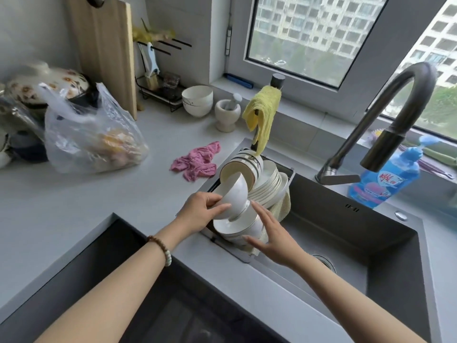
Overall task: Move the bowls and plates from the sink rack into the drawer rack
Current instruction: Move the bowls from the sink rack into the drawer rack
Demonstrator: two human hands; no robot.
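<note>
Both hands are at the sink rack (291,172), which sits at the left edge of the dark sink (385,233). The left hand (200,212) is clamped on the rim of a white bowl (232,196), tilted on its side at the near end of the rack; the right hand (270,237) is flat and spread, fingers apart, resting against the nested bowls (237,227) just below it and gripping nothing. Behind these in the rack stands a row of plates (268,180) on edge, with more bowls (243,167) at the far end under a hanging yellow cloth (262,112). By this view the job looks barely begun: the rack appears full, and the drawer rack is not visible, so I cannot tell whether anything has reached it. Nearly all the crockery seems left to move. Left of the rack, the pale grey desk (74,194) carries a pink cloth (197,163), a clear plastic bag (91,139), a mortar with pestle (226,112) and stacked white bowls by the wall. Right of the rack, beyond the sink, a curved faucet (385,107) and a blue detergent bottle (388,179) stand beneath windows facing apartment blocks.
</note>
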